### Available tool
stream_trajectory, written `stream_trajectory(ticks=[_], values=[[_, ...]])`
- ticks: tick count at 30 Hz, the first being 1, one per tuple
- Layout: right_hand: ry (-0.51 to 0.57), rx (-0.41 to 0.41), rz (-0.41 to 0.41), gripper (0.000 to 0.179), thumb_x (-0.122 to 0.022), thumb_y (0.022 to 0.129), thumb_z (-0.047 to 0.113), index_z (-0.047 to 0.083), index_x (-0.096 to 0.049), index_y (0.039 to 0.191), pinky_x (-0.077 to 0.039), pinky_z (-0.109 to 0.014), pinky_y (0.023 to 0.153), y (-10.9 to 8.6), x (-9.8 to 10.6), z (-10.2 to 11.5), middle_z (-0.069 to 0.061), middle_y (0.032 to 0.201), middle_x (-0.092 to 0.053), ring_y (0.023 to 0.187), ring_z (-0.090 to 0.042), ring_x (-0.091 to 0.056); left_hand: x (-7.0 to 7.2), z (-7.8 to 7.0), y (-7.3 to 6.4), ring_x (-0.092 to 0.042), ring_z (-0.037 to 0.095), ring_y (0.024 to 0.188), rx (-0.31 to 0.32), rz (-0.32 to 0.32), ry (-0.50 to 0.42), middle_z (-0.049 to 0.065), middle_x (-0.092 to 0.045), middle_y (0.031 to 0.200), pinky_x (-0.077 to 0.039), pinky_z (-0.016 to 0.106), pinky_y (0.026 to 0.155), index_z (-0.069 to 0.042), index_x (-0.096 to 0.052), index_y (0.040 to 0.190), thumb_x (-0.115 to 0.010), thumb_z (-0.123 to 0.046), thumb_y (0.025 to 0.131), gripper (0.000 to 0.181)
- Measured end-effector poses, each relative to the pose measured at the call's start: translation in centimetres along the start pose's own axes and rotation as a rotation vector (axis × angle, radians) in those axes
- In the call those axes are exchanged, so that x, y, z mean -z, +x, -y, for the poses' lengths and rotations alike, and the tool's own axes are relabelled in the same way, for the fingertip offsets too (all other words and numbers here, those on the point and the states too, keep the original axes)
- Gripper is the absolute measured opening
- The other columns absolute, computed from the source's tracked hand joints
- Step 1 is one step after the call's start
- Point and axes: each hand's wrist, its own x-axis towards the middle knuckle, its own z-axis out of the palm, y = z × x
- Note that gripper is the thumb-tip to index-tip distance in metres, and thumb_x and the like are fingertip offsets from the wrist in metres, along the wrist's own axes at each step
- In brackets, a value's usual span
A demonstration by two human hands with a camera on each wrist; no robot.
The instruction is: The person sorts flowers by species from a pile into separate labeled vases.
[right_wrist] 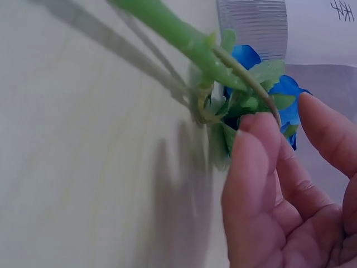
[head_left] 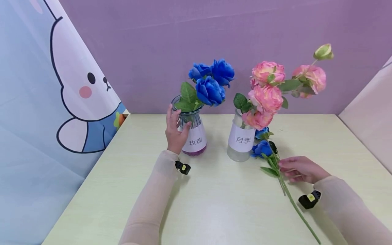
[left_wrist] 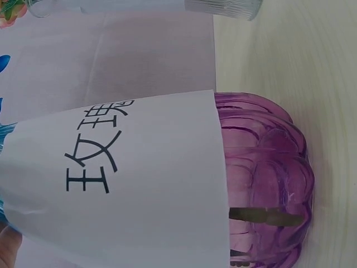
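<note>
A glass vase with a purple base and a white label holds several blue roses. At its left side, my left hand rests near the neck with fingers fairly straight and thumb apart. One digit shows at the left edge of the left wrist view. Blue roses on a green stem lie on the table at right. My right hand is beside this stem, fingertips at it, thumb spread away in the right wrist view. Whether the fingertips touch it I cannot tell.
A clear glass vase with its own white label stands between the hands, holding pink flowers that lean right. The blue rose heads lie close to its base. Behind the table rises a purple backdrop; a rabbit-print cloth hangs at left.
</note>
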Motion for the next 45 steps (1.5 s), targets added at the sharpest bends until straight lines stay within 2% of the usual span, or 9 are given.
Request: stream_trajectory(ticks=[9, 14, 23, 30, 36, 39, 42, 45], values=[[0.103, 0.015, 0.028, 0.023, -0.060, 0.095, 0.015, 0.006, -0.063, 0.116, -0.060, -0.032, 0.068, 0.3, 0.1, -0.7, 0.002, 0.088, -0.069, 0.072, -0.012, -0.065, 0.0, -0.1, 0.1, -0.055, 0.043, 0.115, 0.007, 0.001, -0.014, 0.027, -0.027, 0.149, -0.053, 0.047, 0.089, -0.005, -0.044, 0.125, -0.070, -0.005, 0.086, 0.047], [0.118, 0.021, 0.033, 0.019, -0.062, 0.093, 0.012, 0.007, -0.065, 0.111, -0.060, -0.031, 0.069, 0.3, -0.3, -1.1, 0.002, 0.084, -0.068, 0.071, -0.011, -0.066, 0.0, -0.1, 0.1, -0.055, 0.045, 0.113, 0.002, 0.003, -0.007, 0.029, -0.028, 0.148, -0.053, 0.047, 0.089, -0.005, -0.043, 0.125, -0.070, -0.005, 0.086, 0.047], [0.048, 0.036, -0.022, 0.034, -0.061, 0.091, 0.006, -0.010, -0.054, 0.121, -0.060, -0.031, 0.067, 0.3, -1.2, -0.9, 0.001, 0.080, -0.069, 0.069, -0.013, -0.067, -0.1, -0.1, 0.0, -0.055, 0.045, 0.115, 0.012, 0.012, -0.013, 0.027, -0.027, 0.149, -0.053, 0.047, 0.089, -0.005, -0.043, 0.126, -0.069, -0.005, 0.086, 0.047], [0.032, 0.044, -0.017, 0.029, -0.057, 0.092, 0.005, -0.012, -0.055, 0.116, -0.060, -0.030, 0.066, 0.4, -1.7, -0.6, 0.001, 0.078, -0.068, 0.068, -0.011, -0.066, 0.1, -0.1, 0.0, -0.056, 0.044, 0.114, 0.001, 0.007, -0.013, 0.027, -0.028, 0.149, -0.053, 0.046, 0.089, -0.004, -0.043, 0.125, -0.070, -0.004, 0.086, 0.048], [0.054, 0.103, -0.001, 0.024, -0.054, 0.093, 0.003, -0.011, -0.055, 0.113, -0.059, -0.029, 0.066, 0.2, -2.0, -0.4, 0.001, 0.081, -0.067, 0.068, -0.011, -0.066, 0.0, -0.1, -0.1, -0.057, 0.043, 0.112, 0.001, -0.010, -0.020, 0.025, -0.029, 0.149, -0.054, 0.046, 0.088, -0.004, -0.044, 0.125, -0.071, -0.001, 0.084, 0.049], [0.101, 0.169, -0.022, 0.020, -0.053, 0.092, 0.000, -0.010, -0.057, 0.109, -0.059, -0.026, 0.066, 0.2, -2.3, -0.3, 0.001, 0.081, -0.067, 0.069, -0.010, -0.066, 0.0, -0.1, -0.1, -0.057, 0.043, 0.112, 0.005, -0.010, -0.020, 0.025, -0.029, 0.149, -0.054, 0.046, 0.088, -0.004, -0.044, 0.125, -0.071, -0.001, 0.084, 0.049], [0.229, 0.252, -0.055, 0.011, -0.052, 0.091, -0.004, -0.003, -0.061, 0.098, -0.059, -0.025, 0.066, 0.1, -2.6, 0.0, 0.000, 0.080, -0.067, 0.069, -0.011, -0.066, 0.0, -0.2, 0.0, -0.057, 0.043, 0.111, 0.006, -0.007, -0.022, 0.026, -0.029, 0.148, -0.054, 0.046, 0.088, -0.003, -0.044, 0.124, -0.071, -0.002, 0.084, 0.048], [0.378, 0.327, -0.081, 0.017, -0.050, 0.092, -0.008, 0.005, -0.061, 0.089, -0.059, -0.024, 0.066, -0.1, -3.1, 0.3, -0.001, 0.079, -0.066, 0.070, -0.011, -0.066, -0.1, -0.2, 0.0, -0.057, 0.043, 0.112, 0.009, -0.014, -0.028, 0.026, -0.030, 0.148, -0.054, 0.046, 0.088, -0.003, -0.045, 0.124, -0.071, -0.001, 0.084, 0.047]])
